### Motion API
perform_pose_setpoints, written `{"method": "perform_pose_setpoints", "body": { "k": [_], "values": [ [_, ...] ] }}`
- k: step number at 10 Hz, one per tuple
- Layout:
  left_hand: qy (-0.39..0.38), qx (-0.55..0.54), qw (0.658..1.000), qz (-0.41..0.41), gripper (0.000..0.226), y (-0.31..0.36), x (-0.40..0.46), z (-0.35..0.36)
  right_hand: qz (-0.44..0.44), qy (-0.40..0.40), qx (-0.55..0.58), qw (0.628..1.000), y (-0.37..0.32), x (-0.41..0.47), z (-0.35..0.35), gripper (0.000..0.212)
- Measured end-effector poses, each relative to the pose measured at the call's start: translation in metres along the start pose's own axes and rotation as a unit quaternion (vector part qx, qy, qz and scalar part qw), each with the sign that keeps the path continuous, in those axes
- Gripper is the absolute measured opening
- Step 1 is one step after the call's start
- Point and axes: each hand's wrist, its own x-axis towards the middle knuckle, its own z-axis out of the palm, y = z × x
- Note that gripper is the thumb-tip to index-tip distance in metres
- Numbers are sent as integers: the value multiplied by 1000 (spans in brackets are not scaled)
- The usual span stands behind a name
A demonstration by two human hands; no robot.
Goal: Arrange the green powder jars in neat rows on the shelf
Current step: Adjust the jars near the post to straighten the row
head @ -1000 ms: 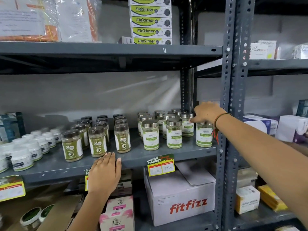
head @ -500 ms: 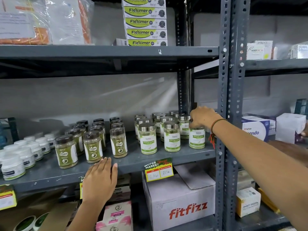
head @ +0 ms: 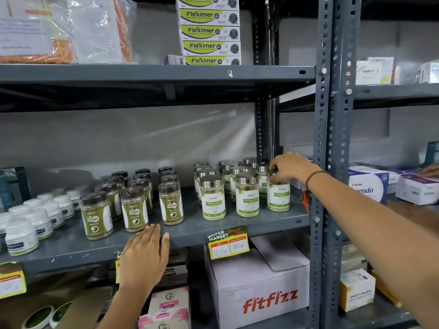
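Note:
Several silver-lidded jars of green powder with white and green labels (head: 212, 201) stand in rows on the right half of the grey shelf (head: 237, 227). My right hand (head: 291, 167) grips the lid of the rightmost front jar (head: 278, 197), which stands on the shelf beside the other two front jars. Rows of dark-lidded Caska powder jars (head: 134, 210) fill the shelf's middle. My left hand (head: 145, 256) lies flat with fingers spread on the shelf's front edge, below the Caska jars, holding nothing.
Small white jars (head: 22, 236) crowd the shelf's left end. A grey upright post (head: 326, 162) stands right of the held jar. Flexmer boxes (head: 210, 32) stack on the shelf above. A Fitfizz carton (head: 259, 293) and a yellow price tag (head: 228, 243) sit below. Boxes (head: 368, 186) fill the neighbouring shelf.
My right hand has slid the rightmost jar left and forward, nearer the other front jars. My left hand stays on the shelf edge.

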Motion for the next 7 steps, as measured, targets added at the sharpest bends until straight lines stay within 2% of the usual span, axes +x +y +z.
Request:
{"method": "perform_pose_setpoints", "body": {
  "k": [1, 2, 3, 4, 5, 7],
  "values": [
    [1, -3, 1000, 1, 57, 1, -1, 0, -1, -9, 5, 1000, 3, 1, 0, 58],
    [2, -3, 1000, 0, 56, 1, -1, 0, -16, 27, 38, 999, 0, 2, 2, 65],
    [4, 0, 1000, 0, 56, 1, -1, 1, -91, 111, 105, 984, -14, 0, 4, 68],
    [3, -1, 1000, 2, 57, 0, -2, 3, -144, 41, 120, 981, -30, -2, 3, 80],
    [1, 3, 1000, 1, 57, -1, -1, 4, -148, -10, 83, 985, -37, 2, 8, 86],
    [2, -2, 1000, 1, 57, -2, 1, 5, -141, 1, 108, 984, -43, 9, 12, 77]
  ]
}}
